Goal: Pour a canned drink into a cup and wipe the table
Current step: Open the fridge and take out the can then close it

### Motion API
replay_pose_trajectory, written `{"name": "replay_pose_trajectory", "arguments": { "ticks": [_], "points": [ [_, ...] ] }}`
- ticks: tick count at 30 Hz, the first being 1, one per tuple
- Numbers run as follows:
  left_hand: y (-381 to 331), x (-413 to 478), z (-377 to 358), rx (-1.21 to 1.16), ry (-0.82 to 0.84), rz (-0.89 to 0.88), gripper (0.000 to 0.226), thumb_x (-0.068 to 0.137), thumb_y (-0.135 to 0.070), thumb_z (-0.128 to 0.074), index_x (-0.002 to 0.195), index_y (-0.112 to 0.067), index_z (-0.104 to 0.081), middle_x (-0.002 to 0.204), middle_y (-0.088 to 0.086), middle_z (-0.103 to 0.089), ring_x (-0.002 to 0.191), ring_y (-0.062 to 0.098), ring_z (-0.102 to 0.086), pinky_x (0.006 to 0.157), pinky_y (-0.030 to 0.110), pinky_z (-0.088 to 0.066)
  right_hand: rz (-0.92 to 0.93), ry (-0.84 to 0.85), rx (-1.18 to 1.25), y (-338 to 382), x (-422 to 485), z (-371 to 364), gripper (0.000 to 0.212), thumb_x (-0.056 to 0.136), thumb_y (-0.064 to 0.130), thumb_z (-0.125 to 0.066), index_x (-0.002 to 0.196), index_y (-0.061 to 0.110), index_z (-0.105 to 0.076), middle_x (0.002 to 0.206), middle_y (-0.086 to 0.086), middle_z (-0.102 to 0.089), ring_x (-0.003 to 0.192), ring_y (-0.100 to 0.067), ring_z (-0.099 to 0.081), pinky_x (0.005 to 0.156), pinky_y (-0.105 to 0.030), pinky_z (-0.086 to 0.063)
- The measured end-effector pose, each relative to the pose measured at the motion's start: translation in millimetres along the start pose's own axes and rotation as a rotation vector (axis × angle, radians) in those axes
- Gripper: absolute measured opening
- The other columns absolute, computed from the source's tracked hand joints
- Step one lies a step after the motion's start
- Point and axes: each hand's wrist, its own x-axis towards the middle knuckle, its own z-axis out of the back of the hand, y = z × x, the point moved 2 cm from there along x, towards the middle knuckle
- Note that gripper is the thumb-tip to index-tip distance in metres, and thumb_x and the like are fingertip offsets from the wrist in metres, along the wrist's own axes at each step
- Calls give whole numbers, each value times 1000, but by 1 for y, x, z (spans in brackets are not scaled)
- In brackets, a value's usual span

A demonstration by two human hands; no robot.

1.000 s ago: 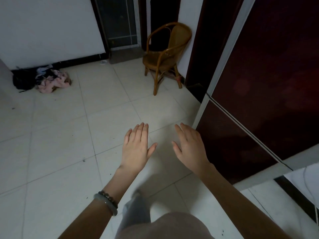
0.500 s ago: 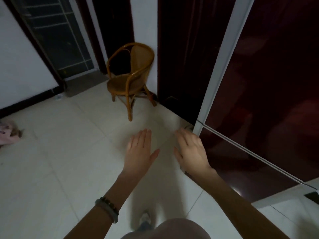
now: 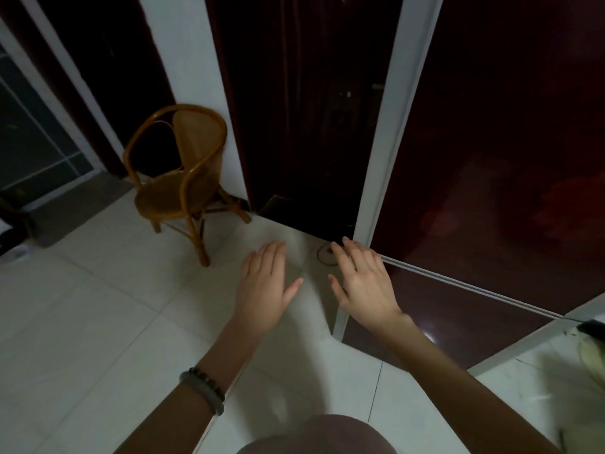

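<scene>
As left hand (image 3: 265, 290) points forward, right hand (image 3: 363, 286) possibly touches frame (image 3: 387, 142).

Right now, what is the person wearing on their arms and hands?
The left hand and right hand have no gloves, and no rings that I can see. No sleeves show on either arm. The left wrist wears a smooth grey bangle and a string of dark beads beside it. The right wrist wears nothing.
</scene>
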Motion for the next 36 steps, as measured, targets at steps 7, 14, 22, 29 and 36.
{"name": "replay_pose_trajectory", "arguments": {
  "ticks": [7,14,22,29,36],
  "points": [
    [-11,55,6,-25,-41,-47,66,86,-50,-53,130,-1,-49,130,16,-56,121,30,-53,102,43,-39,4,-33,-118,-40,26,21,54,83,30,-50,129,2,-51,126,-22,-55,114,-36,-53,98,-45,-43],
    [-39,171,32,-391,-19,-54,73,89,-50,-51,145,-10,-28,149,8,-34,138,22,-29,113,37,-26,44,-155,-314,-104,88,66,59,81,23,-64,133,2,-48,139,-27,-43,129,-40,-43,109,-49,-31],
    [-75,277,43,-794,38,-35,70,90,-45,-55,146,-16,-26,149,4,-34,137,17,-31,111,34,-27,18,-220,-453,-159,144,96,66,81,21,-63,140,3,-39,146,-25,-35,136,-36,-34,113,-47,-24],
    [-94,319,35,-957,130,-101,39,95,-35,-50,130,-17,-51,128,-4,-56,120,12,-52,97,21,-38,43,-191,-546,-174,151,87,69,82,25,-57,143,4,-33,151,-22,-26,141,-35,-23,116,-46,-15],
    [-105,331,34,-942,141,-51,31,94,-37,-51,116,-15,-58,112,0,-66,102,12,-62,95,36,-49,18,-119,-611,-175,150,87,78,79,31,-61,145,4,-29,152,-21,-23,142,-34,-20,117,-47,-10]
  ]
}}
